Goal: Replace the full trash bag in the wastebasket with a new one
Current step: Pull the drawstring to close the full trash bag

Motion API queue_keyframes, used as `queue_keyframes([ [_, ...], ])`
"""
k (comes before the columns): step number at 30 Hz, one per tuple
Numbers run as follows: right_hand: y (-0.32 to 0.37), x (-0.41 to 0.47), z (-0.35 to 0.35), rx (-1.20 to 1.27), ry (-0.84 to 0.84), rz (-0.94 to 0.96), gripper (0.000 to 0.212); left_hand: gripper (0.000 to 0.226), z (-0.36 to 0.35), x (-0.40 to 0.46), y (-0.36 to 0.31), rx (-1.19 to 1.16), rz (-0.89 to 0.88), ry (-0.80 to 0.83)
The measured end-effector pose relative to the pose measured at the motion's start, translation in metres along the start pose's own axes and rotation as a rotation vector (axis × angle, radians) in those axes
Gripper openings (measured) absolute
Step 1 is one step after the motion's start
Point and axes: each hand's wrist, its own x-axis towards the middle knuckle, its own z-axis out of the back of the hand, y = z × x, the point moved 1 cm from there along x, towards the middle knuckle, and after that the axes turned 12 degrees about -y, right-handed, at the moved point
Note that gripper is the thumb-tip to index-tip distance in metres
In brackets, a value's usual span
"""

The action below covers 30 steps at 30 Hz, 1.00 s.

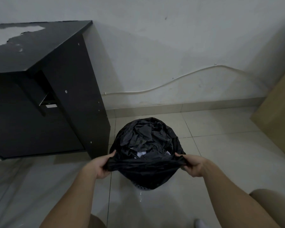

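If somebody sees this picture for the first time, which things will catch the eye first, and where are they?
The black bag at the lower centre draws the eye first; it lines a wastebasket on the tiled floor, with white scraps inside. The left hand and right hand each hold its near rim in a tight grip, pulling it outward. A black desk with peeling top stands to the left, against the wall.
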Motion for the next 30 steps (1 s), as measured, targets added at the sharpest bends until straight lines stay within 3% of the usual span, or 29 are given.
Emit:
queue_keyframes([
  [5, 0.019, 0.000, 0.002, 0.095, -0.133, 0.120, 0.065, 0.048, -0.005, -0.011, -0.023, 0.050, -0.120, -0.091],
  [7, 0.025, 0.004, 0.004, 0.120, -0.207, 0.112, 0.082, 0.046, -0.007, -0.011, -0.030, -0.028, -0.157, -0.123],
  [9, 0.029, 0.010, 0.004, 0.223, -0.169, 0.025, 0.089, 0.039, -0.010, -0.011, -0.033, -0.082, -0.155, -0.105],
  [12, 0.037, 0.014, -0.004, 0.260, -0.148, 0.014, 0.062, 0.039, -0.016, -0.007, -0.035, -0.078, -0.085, -0.092],
  [15, 0.053, 0.013, -0.014, 0.214, -0.225, 0.171, 0.033, 0.029, -0.021, -0.004, -0.041, 0.016, -0.089, -0.180],
  [19, 0.077, 0.000, -0.020, 0.286, -0.235, 0.346, 0.033, 0.039, -0.024, -0.010, -0.063, 0.096, -0.271, -0.263],
  [22, 0.088, -0.006, -0.023, 0.302, -0.142, 0.239, 0.050, 0.028, -0.027, -0.017, -0.066, 0.029, -0.158, -0.172],
  [23, 0.091, -0.006, -0.024, 0.274, -0.156, 0.213, 0.051, 0.034, -0.028, -0.017, -0.067, 0.024, -0.113, -0.135],
  [26, 0.105, -0.005, -0.030, 0.169, -0.254, 0.298, 0.039, 0.041, -0.033, -0.019, -0.077, 0.108, -0.094, -0.131],
  [30, 0.130, -0.009, -0.039, 0.244, -0.314, 0.590, 0.027, 0.051, -0.045, -0.024, -0.103, -0.031, -0.413, -0.207],
])
